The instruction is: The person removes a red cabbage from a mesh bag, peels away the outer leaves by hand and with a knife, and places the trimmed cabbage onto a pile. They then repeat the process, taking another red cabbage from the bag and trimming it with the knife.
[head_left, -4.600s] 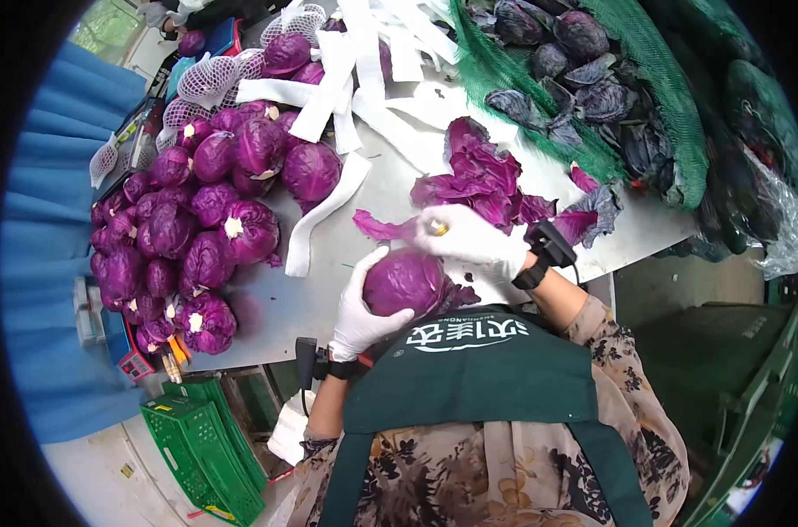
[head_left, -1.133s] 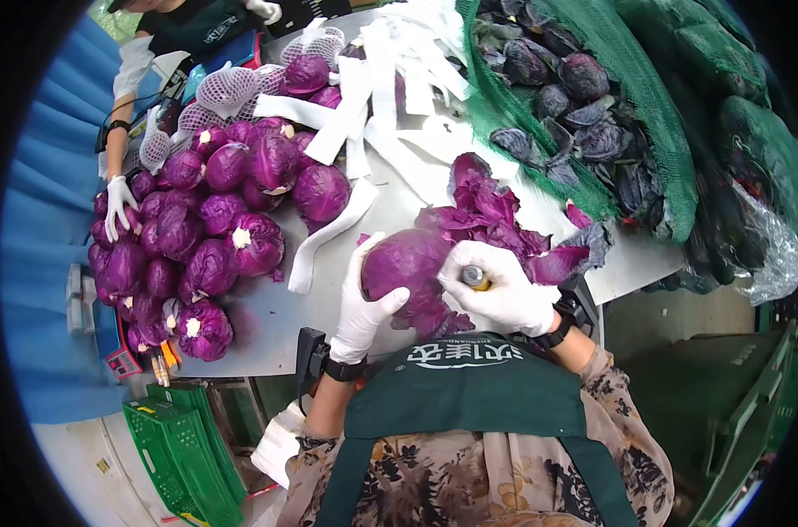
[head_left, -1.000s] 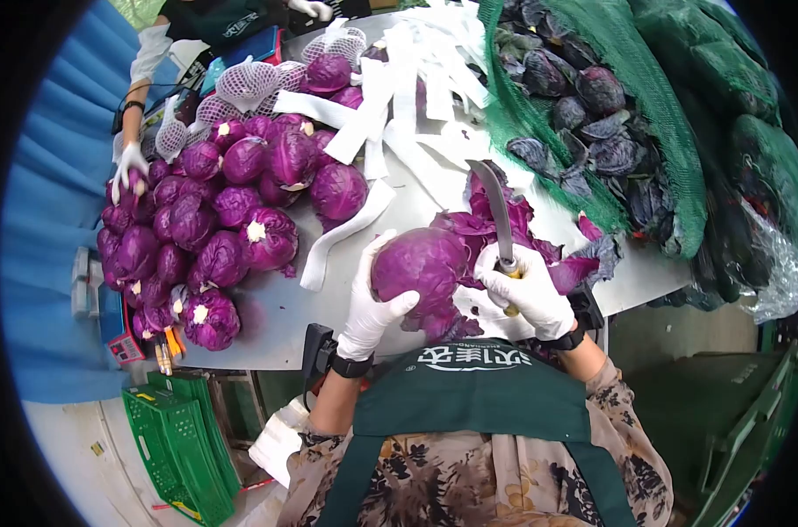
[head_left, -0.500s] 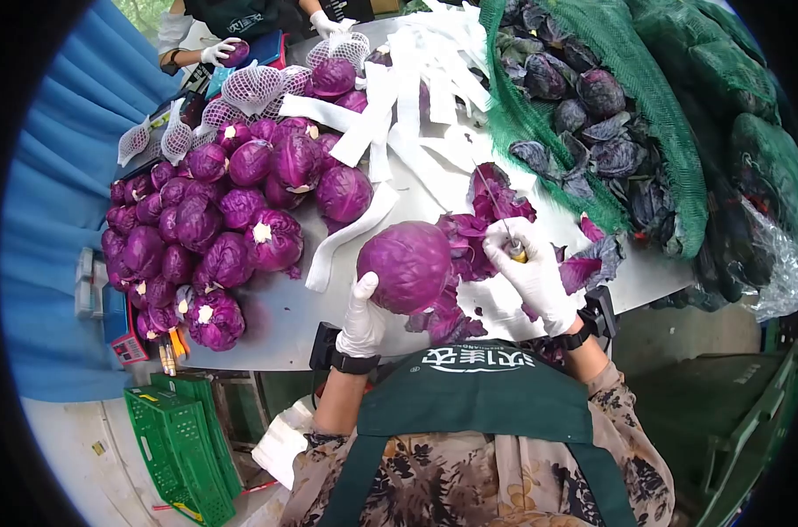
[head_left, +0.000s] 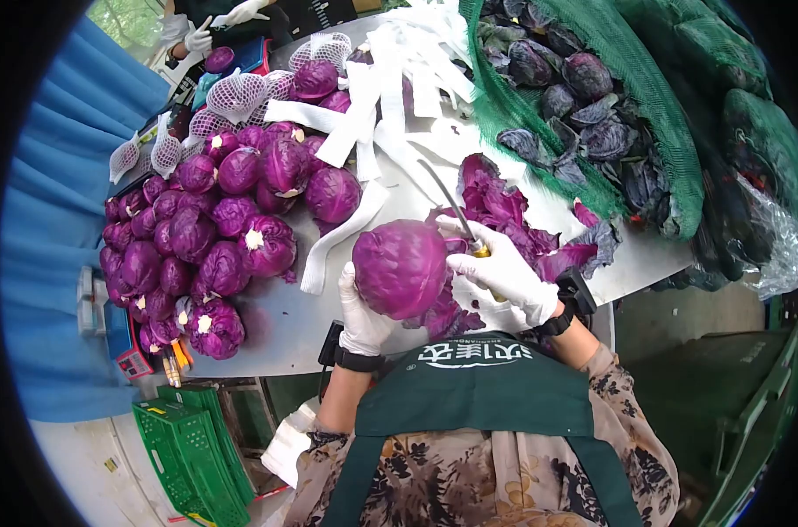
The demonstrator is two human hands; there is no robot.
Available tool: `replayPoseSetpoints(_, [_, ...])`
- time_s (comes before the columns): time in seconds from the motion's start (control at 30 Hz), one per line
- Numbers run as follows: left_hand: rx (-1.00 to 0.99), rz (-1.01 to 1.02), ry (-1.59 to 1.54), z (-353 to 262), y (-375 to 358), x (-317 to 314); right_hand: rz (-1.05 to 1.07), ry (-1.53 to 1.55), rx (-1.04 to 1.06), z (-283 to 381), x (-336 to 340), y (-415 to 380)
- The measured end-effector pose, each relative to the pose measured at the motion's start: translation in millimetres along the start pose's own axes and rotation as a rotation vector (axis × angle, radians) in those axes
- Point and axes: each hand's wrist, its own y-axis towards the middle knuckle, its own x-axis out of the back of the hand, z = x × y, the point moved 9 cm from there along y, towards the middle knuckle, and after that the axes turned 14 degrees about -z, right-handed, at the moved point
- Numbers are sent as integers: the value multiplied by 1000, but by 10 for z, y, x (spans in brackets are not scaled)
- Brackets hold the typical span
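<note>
A large purple cabbage (head_left: 400, 268) is held up over the metal table's front part. My left hand (head_left: 364, 314), in a white glove, grips it from the lower left, thumb up along its side. In my gloved right hand (head_left: 504, 274) is a knife (head_left: 450, 198) with a thin curved blade and a yellowish handle. The blade points up and away, and the fingers of that hand are close to the cabbage's right side. Loose purple leaves (head_left: 495, 198) lie beyond and beside my right hand.
Many cabbages (head_left: 192, 233) are piled at left, with foam nets (head_left: 236, 95) behind. White strips (head_left: 386, 79) lie at the back centre. A green mesh sack (head_left: 671, 132) of dark cabbages stands right. Another person's gloved hands (head_left: 198, 37) show at the top left.
My right hand has moved left toward the cabbage, and the knife blade now shows more clearly. The cabbage has shifted slightly left. The other person's hand has left the far cabbage.
</note>
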Motion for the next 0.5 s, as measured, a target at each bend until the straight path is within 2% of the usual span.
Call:
replayPoseSetpoints(0.03, [1, -1, 1, 7, 42, 29, 33, 37, -90, -53, -44, -21])
replayPoseSetpoints(0.07, [153, 66, -79, 119, 59, -1, 31, 50, -275, -180, -63, -55])
replayPoseSetpoints(0.1, [305, 132, -160, 208, 32, -66, 34, 51, -276, -188, -82, -51])
replayPoseSetpoints(0.13, [302, 128, -159, 195, 38, -75, 9, 51, -238, -168, -74, -31])
replayPoseSetpoints(0.2, [440, 429, -180, 204, -157, -374, -46, 53, -158, -126, -50, 3])
replayPoseSetpoints(0.23, [439, 429, -177, 191, -207, -429, -45, 55, -156, -132, -58, 2])
replayPoseSetpoints(0.3, [235, 34, -18, 142, -101, -225, -100, 69, -185, -178, -12, 3])
replayPoseSetpoints(0.33, [236, 33, -19, 175, -88, -235, -100, 68, -187, -219, 7, 14])
replayPoseSetpoints(0.4, [-98, -5, 103, -24, -33, -212, -89, 28, -251, -414, 62, 31])
replayPoseSetpoints(0.43, [-97, -9, 99, -22, -59, -218, -87, 24, -255, -464, 77, 28])
replayPoseSetpoints(0.5, [-406, 141, 337, -201, -229, -411, -102, 156, -409, -684, 88, -29])
